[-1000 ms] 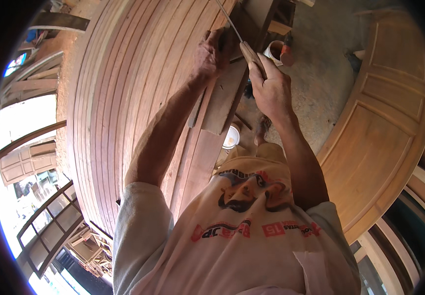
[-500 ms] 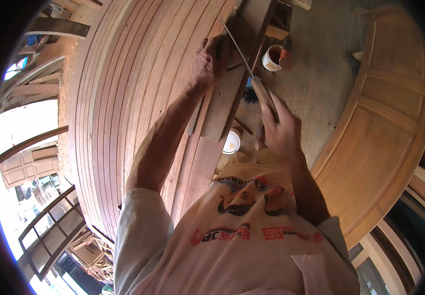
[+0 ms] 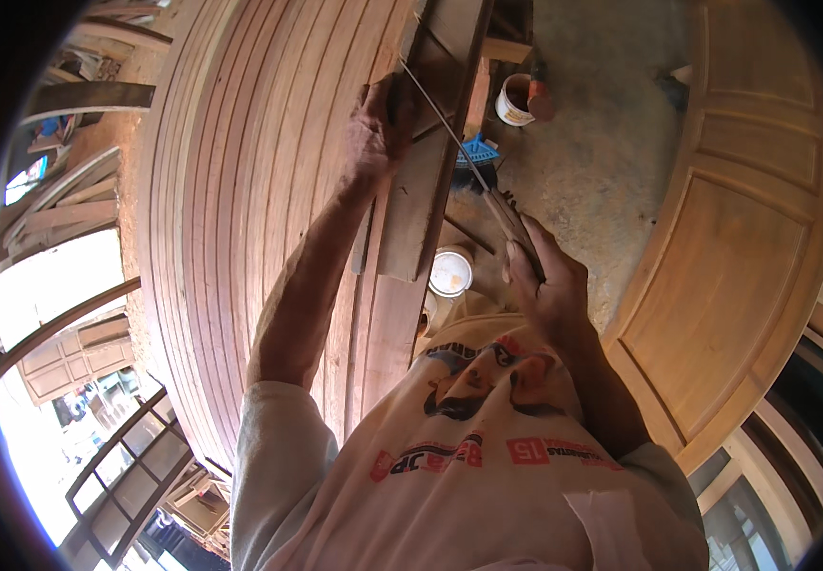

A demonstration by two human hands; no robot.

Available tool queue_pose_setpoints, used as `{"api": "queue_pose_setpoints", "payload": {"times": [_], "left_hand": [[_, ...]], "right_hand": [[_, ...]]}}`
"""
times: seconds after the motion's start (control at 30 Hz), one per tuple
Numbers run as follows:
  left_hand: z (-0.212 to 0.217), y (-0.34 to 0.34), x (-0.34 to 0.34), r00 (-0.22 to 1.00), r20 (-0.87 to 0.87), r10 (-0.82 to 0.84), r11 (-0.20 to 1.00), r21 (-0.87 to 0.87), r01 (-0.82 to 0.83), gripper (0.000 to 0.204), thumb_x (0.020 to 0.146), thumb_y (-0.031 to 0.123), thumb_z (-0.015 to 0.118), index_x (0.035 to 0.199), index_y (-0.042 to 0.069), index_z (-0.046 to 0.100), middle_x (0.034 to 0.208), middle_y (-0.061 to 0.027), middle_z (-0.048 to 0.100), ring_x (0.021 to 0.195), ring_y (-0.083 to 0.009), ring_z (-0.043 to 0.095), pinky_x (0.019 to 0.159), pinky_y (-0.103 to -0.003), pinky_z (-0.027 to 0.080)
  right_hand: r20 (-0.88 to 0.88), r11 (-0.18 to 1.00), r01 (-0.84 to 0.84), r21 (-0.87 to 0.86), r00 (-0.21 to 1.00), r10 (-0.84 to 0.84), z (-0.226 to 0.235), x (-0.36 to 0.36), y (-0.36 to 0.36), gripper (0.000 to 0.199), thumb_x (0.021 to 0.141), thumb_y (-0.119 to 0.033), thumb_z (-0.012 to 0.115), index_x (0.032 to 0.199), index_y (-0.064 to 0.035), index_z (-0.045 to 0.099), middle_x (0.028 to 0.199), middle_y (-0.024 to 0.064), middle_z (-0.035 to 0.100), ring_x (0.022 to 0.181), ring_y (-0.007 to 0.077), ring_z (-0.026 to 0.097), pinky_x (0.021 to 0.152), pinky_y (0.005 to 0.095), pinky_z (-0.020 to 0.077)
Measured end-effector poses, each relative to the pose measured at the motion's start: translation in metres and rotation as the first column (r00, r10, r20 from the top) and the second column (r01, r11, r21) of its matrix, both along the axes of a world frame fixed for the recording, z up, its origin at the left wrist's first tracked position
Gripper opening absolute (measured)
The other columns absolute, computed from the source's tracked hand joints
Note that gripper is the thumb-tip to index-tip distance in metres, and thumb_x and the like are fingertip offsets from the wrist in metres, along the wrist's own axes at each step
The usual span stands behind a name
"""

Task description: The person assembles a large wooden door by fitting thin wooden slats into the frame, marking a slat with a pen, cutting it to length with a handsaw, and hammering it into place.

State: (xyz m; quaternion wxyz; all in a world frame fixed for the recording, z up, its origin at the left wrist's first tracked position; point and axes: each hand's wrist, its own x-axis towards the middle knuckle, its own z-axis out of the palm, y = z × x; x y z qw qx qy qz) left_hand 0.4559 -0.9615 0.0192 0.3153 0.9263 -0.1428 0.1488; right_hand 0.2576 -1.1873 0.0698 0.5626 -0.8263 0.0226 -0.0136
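My right hand (image 3: pixel 552 271) is wrapped around the wooden handle of a handsaw (image 3: pixel 446 127). Seen nearly edge-on, the thin blade slants up and left across a dark wooden board (image 3: pixel 409 224) on the bench. My left hand (image 3: pixel 376 138) grips at that board's left side, close to the blade's far end. Its fingers are curled and partly lost in shadow. Whether the teeth are in a cut cannot be made out.
Long reddish planks (image 3: pixel 240 190) lie side by side to the left. A panelled wooden door (image 3: pixel 716 314) stands on the right. On the floor are a white bucket (image 3: pixel 514 103), a lidded white tub (image 3: pixel 450 273) and a blue-headed brush (image 3: pixel 476 152).
My right hand has drawn the saw back toward me, its blade tip now nearer my left hand. The whole view has shifted slightly, and more of the blue brush shows.
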Motion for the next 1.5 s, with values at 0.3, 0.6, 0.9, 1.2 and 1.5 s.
{"api": "queue_pose_setpoints", "payload": {"times": [0.3,0.6,0.9,1.2,1.5], "left_hand": [[0.0,-0.001,-0.003,1.0,-0.027,0.004,1.0,-0.025,-0.005,0.036,0.101,0.023,0.066,0.132,0.005,0.065,0.12,-0.0239,0.068,0.113,-0.0455,0.064,0.096,-0.052,0.054],[0.01,-0.009,-0.006,0.995,-0.06,-0.074,0.997,0.027,0.075,0.039,0.101,0.022,0.064,0.137,0.008,0.065,0.126,-0.0227,0.067,0.114,-0.0433,0.065,0.099,-0.05,0.055],[-0.008,-0.007,-0.003,1.0,-0.011,-0.027,0.998,0.061,0.027,0.038,0.102,0.025,0.064,0.136,0.009,0.066,0.123,-0.0238,0.068,0.114,-0.0437,0.066,0.097,-0.05,0.055],[-0.011,0.0,-0.008,0.997,0.059,-0.053,0.999,0.016,0.052,0.04,0.1,0.026,0.065,0.134,0.006,0.064,0.12,-0.0254,0.068,0.113,-0.0463,0.065,0.094,-0.054,0.054],[0.001,-0.005,-0.004,1.0,0.007,-0.011,1.0,0.007,0.011,0.041,0.102,0.032,0.065,0.135,0.008,0.065,0.127,-0.0236,0.068,0.12,-0.0449,0.065,0.1,-0.051,0.053]], "right_hand": [[0.247,1.0,0.008,-0.012,0.969,-0.004,-0.011,0.023,0.009,0.033,0.103,-0.016,0.067,0.129,0.0041,0.062,0.093,0.0267,0.073,0.084,0.0427,0.075,0.067,0.0467,0.0588],[0.215,0.997,0.004,-0.073,0.977,0.012,-0.019,0.072,0.027,0.031,0.104,-0.017,0.066,0.127,0.0021,0.063,0.091,0.0255,0.072,0.084,0.0414,0.075,0.064,0.0476,0.0576],[0.138,0.999,-0.021,-0.049,0.99,0.028,-0.012,0.038,0.013,0.026,0.103,-0.015,0.067,0.122,0.0022,0.064,0.087,0.0253,0.072,0.08,0.0409,0.074,0.064,0.0473,0.058],[0.184,0.999,0.02,0.042,0.982,-0.027,-0.019,-0.003,0.001,0.024,0.103,-0.013,0.066,0.121,0.0021,0.065,0.091,0.0241,0.072,0.083,0.0453,0.073,0.068,0.0479,0.0578],[0.071,0.995,-0.071,-0.066,0.995,0.075,-0.007,0.036,0.007,0.034,0.105,-0.014,0.063,0.136,0.0023,0.063,0.104,0.0276,0.074,0.088,0.0414,0.077,0.075,0.0445,0.0596]]}}
